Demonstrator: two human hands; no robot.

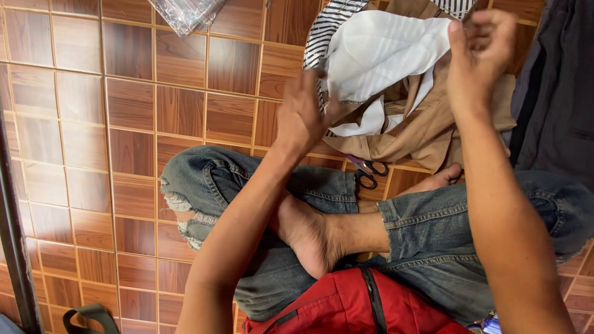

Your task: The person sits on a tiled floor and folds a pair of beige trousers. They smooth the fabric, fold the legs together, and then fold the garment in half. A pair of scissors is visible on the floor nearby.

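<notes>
A piece of white cloth (380, 52) is held up between both hands, above the crossed legs of a person seated on the wooden tiled floor (124, 124). Its lower left edge is gripped by the left hand (303, 114), whose fingers are closed on the cloth where a striped garment (325, 31) shows just behind it. Its upper right corner is pinched by the right hand (479, 46), the fingers (458, 37) curled tight on the edge. Directly beneath the white cloth a tan garment (427, 127) is seen, bunched and folded, with part of it hanging down toward the legs. Just below the tan garment, and so below the white cloth as well, a pair of scissors (369, 172) is laid on the floor (only the dark handles and a bit of purple are visible, the rest being covered by the garment). To the right of the white cloth a dark fabric (557, 86) is piled. Far to the upper left of the white cloth, a clear plastic bag (185, 12) is cut off by the top edge of the view. Well below the white cloth, past the bare feet and jeans, a red bag (346, 306) is rested against the lap.
</notes>
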